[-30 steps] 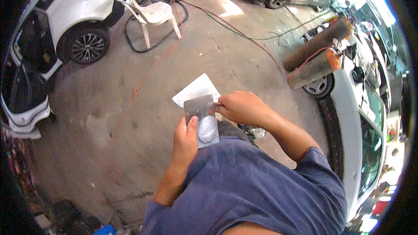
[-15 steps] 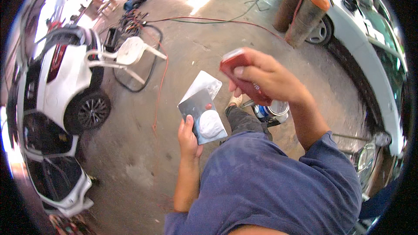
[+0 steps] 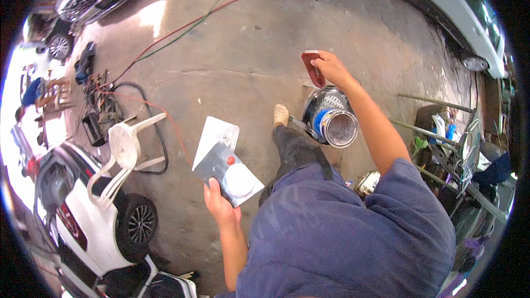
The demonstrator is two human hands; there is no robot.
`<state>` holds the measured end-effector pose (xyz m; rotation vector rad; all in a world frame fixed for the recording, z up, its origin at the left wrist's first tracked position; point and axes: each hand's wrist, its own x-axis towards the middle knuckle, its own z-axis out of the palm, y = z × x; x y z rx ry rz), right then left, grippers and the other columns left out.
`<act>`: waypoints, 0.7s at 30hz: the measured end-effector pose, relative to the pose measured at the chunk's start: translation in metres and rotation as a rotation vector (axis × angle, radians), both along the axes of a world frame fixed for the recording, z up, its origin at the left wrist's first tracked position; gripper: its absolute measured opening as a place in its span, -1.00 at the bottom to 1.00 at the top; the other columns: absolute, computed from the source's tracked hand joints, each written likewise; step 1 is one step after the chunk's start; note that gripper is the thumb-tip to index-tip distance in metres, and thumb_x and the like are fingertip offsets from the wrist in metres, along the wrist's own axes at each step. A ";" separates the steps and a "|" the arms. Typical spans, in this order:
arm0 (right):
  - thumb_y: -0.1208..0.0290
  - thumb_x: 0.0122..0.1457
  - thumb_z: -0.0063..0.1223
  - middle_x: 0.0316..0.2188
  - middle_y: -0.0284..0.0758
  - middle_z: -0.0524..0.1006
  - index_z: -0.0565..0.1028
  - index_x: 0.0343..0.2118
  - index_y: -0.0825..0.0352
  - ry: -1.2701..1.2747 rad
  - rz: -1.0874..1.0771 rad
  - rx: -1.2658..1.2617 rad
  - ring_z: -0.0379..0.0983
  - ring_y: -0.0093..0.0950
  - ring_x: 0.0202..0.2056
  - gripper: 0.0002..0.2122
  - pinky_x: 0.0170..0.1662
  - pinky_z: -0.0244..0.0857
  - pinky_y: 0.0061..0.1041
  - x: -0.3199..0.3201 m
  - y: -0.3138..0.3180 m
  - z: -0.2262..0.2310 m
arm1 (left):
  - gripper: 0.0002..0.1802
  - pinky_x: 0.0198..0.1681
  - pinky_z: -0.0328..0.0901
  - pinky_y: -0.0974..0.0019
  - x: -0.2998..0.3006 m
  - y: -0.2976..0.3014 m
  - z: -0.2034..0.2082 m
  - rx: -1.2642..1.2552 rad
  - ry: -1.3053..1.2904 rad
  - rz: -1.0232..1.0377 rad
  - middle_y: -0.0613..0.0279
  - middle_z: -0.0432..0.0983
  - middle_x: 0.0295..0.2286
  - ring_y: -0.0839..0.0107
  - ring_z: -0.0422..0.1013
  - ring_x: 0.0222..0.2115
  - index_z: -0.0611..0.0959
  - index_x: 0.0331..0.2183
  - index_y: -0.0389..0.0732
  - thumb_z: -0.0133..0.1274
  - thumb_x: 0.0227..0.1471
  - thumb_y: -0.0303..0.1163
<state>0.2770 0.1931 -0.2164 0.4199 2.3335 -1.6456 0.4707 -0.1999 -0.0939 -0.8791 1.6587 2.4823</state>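
Observation:
My left hand (image 3: 221, 205) grips the lower edge of a flat metal mixing plate (image 3: 216, 163) that carries a round white blob of filler (image 3: 239, 180) and a small red dot of hardener (image 3: 231, 160). A lighter sheet (image 3: 216, 135) sticks out behind the plate. My right hand (image 3: 330, 69) is stretched forward and pinches a dark red tube (image 3: 313, 68) above an open tin with a blue band (image 3: 335, 126) that stands on the concrete floor. My foot in a pale shoe (image 3: 281, 114) is next to the tin.
A white plastic chair (image 3: 128, 149) stands to the left by a black cable loop. A white car (image 3: 83, 215) is at lower left, another white car (image 3: 458, 16) at upper right. Red and green cables cross the floor. Tools and clutter lie at far left and right.
The view has swung down and right. My right hand has moved away from the plate with the red tube and now reaches out over the tin. The left hand still holds the plate.

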 end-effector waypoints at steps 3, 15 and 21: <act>0.44 0.19 0.08 -0.27 -0.27 0.53 0.45 -0.08 0.33 -0.094 -0.308 0.046 0.49 -0.46 -0.24 -0.75 -0.31 0.42 -0.37 0.007 0.030 -0.116 | -0.54 0.03 0.38 0.17 -0.033 -0.002 -0.008 -0.002 -0.147 0.034 0.11 0.46 -0.03 0.25 0.47 -0.05 0.38 0.10 -0.31 -0.09 0.30 -0.21; 0.51 0.19 0.09 -0.07 -0.15 0.51 0.34 0.06 0.35 -0.762 -1.220 -0.368 0.51 -0.17 -0.12 -0.63 -0.14 0.43 0.14 0.091 0.104 -0.342 | -0.52 0.02 0.37 0.19 -0.178 0.033 -0.085 -0.095 -0.370 -0.245 0.08 0.46 -0.05 0.26 0.46 -0.06 0.38 0.08 -0.34 -0.11 0.30 -0.18; 0.38 0.20 0.03 0.01 -0.10 0.49 0.41 0.06 0.35 -1.161 -1.008 0.306 0.45 -0.12 0.00 -0.63 -0.05 0.40 -0.02 0.122 0.154 -0.369 | -0.60 0.01 0.40 0.15 -0.250 0.038 -0.077 -0.058 -0.385 -0.378 0.11 0.48 -0.06 0.25 0.49 -0.07 0.42 0.04 -0.29 -0.13 0.32 -0.22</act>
